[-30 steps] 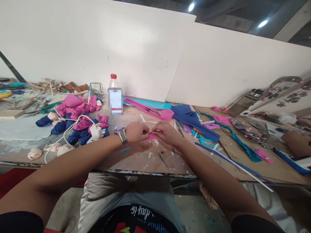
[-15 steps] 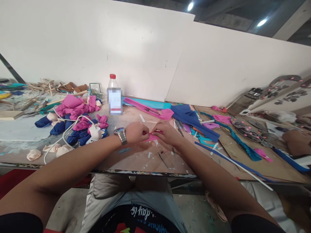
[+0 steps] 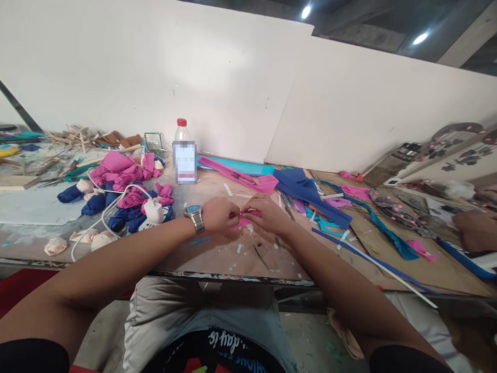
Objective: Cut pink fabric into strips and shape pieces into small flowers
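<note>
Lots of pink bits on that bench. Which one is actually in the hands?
The small pink piece pinched between the left hand and right hand. The other pink pieces lie untouched: the heap far left, the strip behind.

A small, thin pink strip (image 3: 244,219) lies flat and low between the two hands, its ends pinched in the fingertips of each.

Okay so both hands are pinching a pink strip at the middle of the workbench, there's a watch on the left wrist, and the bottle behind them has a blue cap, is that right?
Not quite: the bottle has a red cap, not blue, as the head view shows. The rest holds: the left hand and right hand pinch the pink strip between them at the middle of the workbench, and the watch sits on the left wrist.
</note>
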Tool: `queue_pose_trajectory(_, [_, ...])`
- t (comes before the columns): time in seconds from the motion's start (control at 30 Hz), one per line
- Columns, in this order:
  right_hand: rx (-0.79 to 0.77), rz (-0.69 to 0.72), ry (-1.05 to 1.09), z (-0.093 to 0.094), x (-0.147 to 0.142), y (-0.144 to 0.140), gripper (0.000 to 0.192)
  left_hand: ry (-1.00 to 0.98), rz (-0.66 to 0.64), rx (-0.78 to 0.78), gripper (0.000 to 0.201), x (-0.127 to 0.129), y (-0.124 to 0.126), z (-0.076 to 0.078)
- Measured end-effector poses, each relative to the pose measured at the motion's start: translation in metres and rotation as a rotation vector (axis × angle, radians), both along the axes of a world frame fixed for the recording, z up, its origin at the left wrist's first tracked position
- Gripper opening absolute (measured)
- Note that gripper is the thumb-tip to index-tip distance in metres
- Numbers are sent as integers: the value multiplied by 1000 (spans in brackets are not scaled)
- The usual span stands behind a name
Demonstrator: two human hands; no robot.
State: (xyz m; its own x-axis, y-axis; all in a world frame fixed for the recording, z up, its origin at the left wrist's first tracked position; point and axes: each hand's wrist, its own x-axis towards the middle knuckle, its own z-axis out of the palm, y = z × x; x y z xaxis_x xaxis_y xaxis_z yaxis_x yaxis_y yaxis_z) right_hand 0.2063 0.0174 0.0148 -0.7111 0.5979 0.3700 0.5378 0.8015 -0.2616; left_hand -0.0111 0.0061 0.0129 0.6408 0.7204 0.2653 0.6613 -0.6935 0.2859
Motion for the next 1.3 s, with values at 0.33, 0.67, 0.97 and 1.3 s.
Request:
queue_pose_trajectory(0.33, [-4,-12,14,0,0,0,10,42,15,34,29,-1,2,-4])
queue_pose_trajectory(0.67, [29,1,12,3,0,0,17,16,36,16,32,-1,3,-5])
queue_pose_trajectory(0.97, [101,-107,12,0,3,1,13,32,46,11,33,-2,5,-3])
queue_pose_trajectory(1.3, [226,-42,168,3,-5,-4,17,-4,106,-21,35,-1,4,-4])
